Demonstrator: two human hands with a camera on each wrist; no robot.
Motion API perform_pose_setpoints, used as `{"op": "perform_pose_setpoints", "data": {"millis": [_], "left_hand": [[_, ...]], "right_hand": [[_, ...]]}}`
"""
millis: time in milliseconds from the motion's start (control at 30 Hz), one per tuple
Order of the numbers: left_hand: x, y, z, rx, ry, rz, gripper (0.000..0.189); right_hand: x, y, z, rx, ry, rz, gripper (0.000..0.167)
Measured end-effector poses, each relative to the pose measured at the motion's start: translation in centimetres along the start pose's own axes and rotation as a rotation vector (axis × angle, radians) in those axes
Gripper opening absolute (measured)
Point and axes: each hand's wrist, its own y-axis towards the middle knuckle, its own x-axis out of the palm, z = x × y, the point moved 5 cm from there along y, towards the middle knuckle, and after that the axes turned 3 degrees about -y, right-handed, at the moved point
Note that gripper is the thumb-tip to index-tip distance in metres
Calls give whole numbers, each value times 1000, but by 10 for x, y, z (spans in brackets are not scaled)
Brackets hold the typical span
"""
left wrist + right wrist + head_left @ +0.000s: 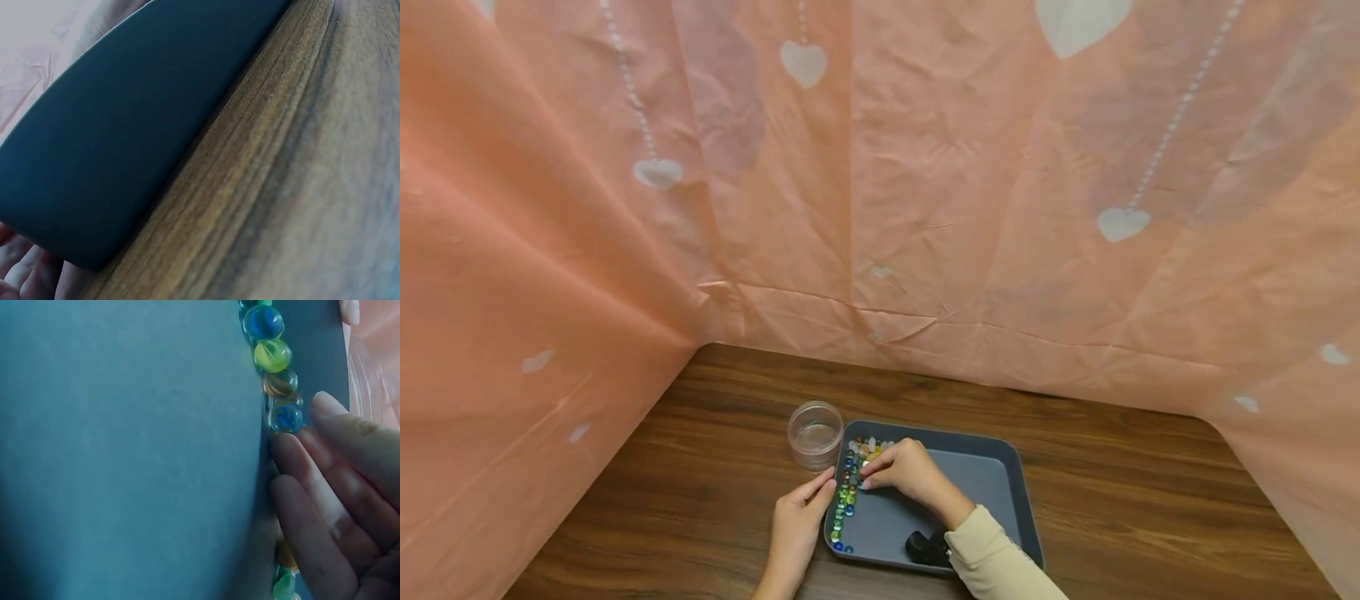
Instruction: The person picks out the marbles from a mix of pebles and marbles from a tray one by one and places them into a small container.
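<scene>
Tray, dark grey, lies on the wood-grain table. From my remote post I find the marbles gathered inside it along the left wall, with more at the far left corner. Left hand: thumb and fingertips touch the tray's left rim; I cannot tell whether they pinch it. Right hand: reaches over the tray into the marbles; on the right wrist feed I note its thumb apart from the other fingers, just beside a blue-streaked marble. Clear round container stands just beyond the left hand, near the tray's corner. Black object, unidentified by me, appears under the beige sleeve.
</scene>
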Motion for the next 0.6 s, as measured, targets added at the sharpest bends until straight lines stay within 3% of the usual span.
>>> {"op": "perform_pose_setpoints", "data": {"millis": [133, 600], "left_hand": [[5, 0, -2, -12, 0, 5, 28], [1, -2, 3, -29, 32, 5, 27]], "right_hand": [[-2, -1, 4, 2, -23, -3, 12], [6, 3, 0, -23, -28, -67, 13]]}}
